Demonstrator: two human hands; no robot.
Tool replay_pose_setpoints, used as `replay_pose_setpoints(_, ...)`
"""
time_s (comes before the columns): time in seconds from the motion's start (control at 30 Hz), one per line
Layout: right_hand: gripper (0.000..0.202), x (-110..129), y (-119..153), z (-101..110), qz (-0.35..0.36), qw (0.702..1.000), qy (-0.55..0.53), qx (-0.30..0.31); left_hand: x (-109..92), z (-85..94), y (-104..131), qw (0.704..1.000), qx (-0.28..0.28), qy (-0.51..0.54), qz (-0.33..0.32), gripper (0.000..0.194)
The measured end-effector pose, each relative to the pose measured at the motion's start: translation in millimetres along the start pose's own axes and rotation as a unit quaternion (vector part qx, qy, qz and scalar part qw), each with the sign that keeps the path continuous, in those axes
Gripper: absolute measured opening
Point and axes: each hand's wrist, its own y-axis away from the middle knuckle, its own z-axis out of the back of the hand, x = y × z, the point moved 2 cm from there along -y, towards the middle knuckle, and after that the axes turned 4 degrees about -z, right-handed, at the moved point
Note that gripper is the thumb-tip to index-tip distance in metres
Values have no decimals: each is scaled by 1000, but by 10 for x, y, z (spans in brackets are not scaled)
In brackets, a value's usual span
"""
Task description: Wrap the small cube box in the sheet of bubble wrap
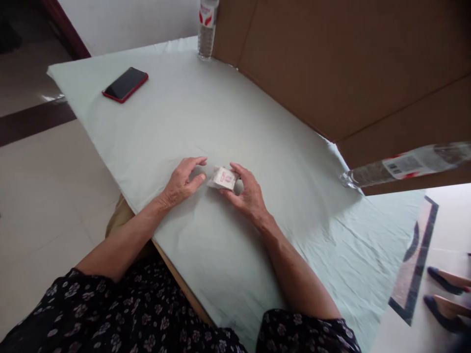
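Note:
A small white packet with red print, in clear wrapping (224, 178), is near the middle of the table. Fingers and thumb of my right hand (248, 195) close around its right end. My left hand (184, 180) is just left of the packet, apart from it, thumb and fingers spread with nothing between them. What the packet contains cannot be made out.
A pale green cloth (154, 122) covers the table. A phone in a red case (125, 85) lies far left. Brown cardboard panels (331, 63) stand at the back, with a water bottle (206, 32) and another bottle (408, 164) beside them. Someone's feet (447, 289) show at right.

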Motion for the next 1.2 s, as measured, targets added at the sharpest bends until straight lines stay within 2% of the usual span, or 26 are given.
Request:
replay_pose_setpoints(0.1, 64, -120, -18, 32, -25, 999, 5, -35, 28, -21, -9, 996, 0, -85, -42, 44)
replay_pose_setpoints(0.2, 65, -232, -16, 19, -48, 999, -4, -26, 63, -52, -13, 992, 14, -120, -47, 42)
replay_pose_setpoints(0.37, 91, -318, 19, 38, -38, 999, -26, 14, 99, -59, -15, 991, 11, -126, -42, 38)
replay_pose_setpoints(0.47, 97, -329, 13, 47, -57, 998, -25, 23, 111, -44, -26, 993, -1, -112, -30, 37)
replay_pose_setpoints(0.63, 82, -260, -4, 69, -71, 995, -68, 8, -9, 34, -16, 998, 2, -66, 19, 43)
replay_pose_setpoints(0.83, 78, -35, 226, -22, -24, 986, -147, 69, -219, 79, 90, 998, 51, 15, 37, 58)
replay_pose_setpoints(0.97, 73, 73, 378, -39, -6, 988, -132, 85, -240, 65, 183, 992, 89, 80, 29, 65)
replay_pose_setpoints(1.07, 78, 120, 400, 83, 2, 994, -94, 60, -229, 66, 240, 988, 107, 106, 27, 67)
replay_pose_setpoints(1.13, 65, 154, 385, 187, -1, 997, -72, 26, -217, 55, 267, 987, 110, 116, 20, 69)
replay_pose_setpoints(1.2, 43, 200, 361, 255, 5, 999, -51, 9, -203, 22, 293, 987, 111, 119, 14, 73)
